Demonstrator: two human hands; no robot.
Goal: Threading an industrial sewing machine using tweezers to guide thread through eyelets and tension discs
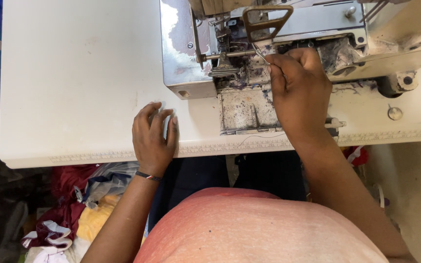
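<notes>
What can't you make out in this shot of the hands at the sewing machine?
Head view only:
- The right hand pinches a thin metal tool; its fingertips are curled away, so the grip is hidden.
- Whether thread runs through the presser foot area: too small and cluttered.
- The top of the sewing machine: cut off by the upper edge.
- The palm of the left hand, flat on the table: anything under it is hidden.
- The fabric pile: partly hidden below the table.

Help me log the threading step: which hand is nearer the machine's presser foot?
Right. The right hand pinches a thin tool just right of the presser foot; the left hand rests flat on the table below it.
</notes>
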